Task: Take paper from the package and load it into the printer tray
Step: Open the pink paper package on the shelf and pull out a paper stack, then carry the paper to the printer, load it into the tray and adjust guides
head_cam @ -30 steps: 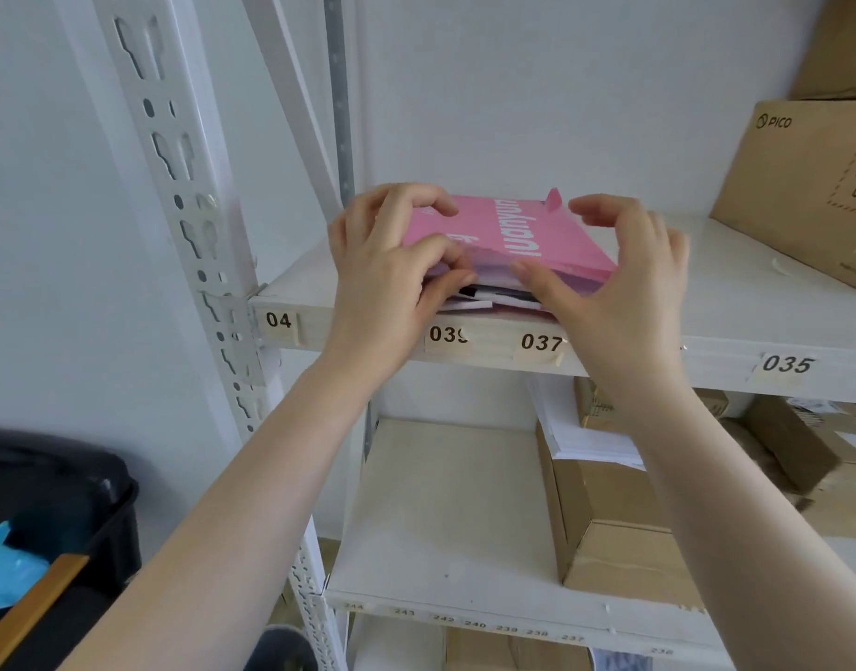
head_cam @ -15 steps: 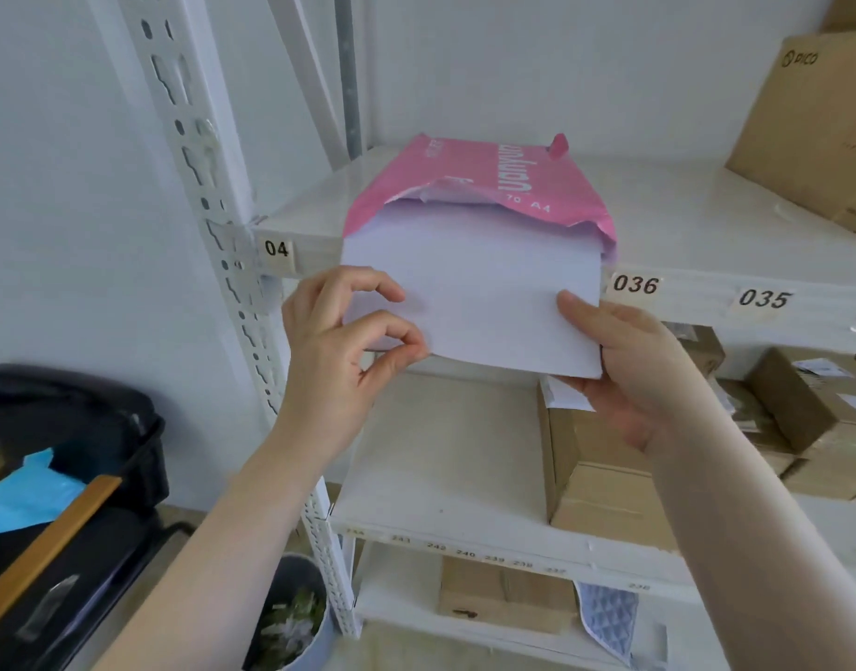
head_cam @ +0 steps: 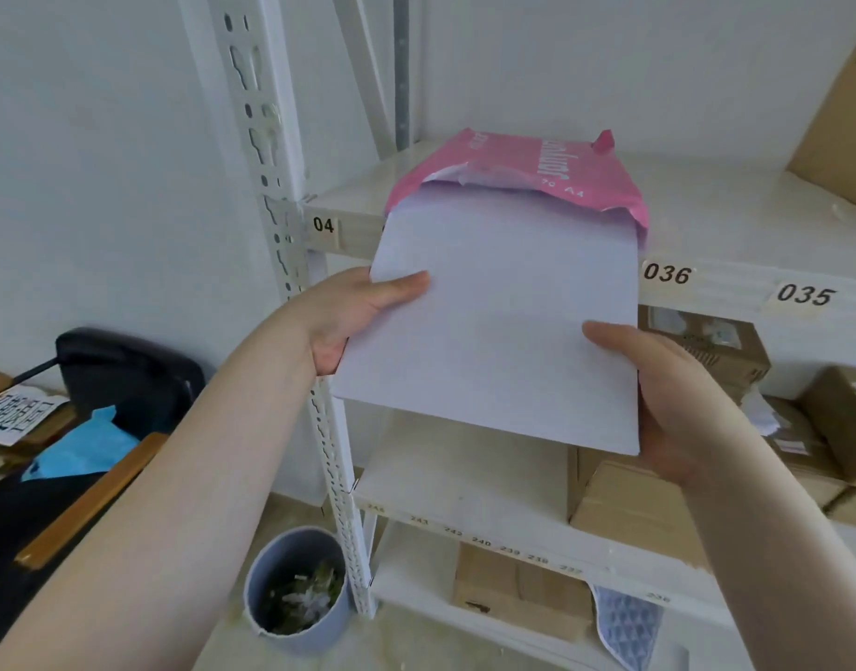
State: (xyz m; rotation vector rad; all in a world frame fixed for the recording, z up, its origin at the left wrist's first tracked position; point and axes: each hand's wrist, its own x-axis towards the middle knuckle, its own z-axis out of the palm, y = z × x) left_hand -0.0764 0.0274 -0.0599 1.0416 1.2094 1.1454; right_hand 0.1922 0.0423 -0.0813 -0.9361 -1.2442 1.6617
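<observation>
Pink package (head_cam: 528,171) sat open on the shelf (head_cam: 736,220); left hand (head_cam: 353,312) and right hand (head_cam: 658,380) pinched its half-out paper stack (head_cam: 498,331).

Both forearms are bare up to the frame edge, with no sleeve showing on either. The left hand (head_cam: 348,314) and the right hand (head_cam: 668,399) are bare too, the visible thumbs having short, unpainted nails.

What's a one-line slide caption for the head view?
Both hands, left and right, draw a white paper stack from the pink package on the shelf.
</observation>
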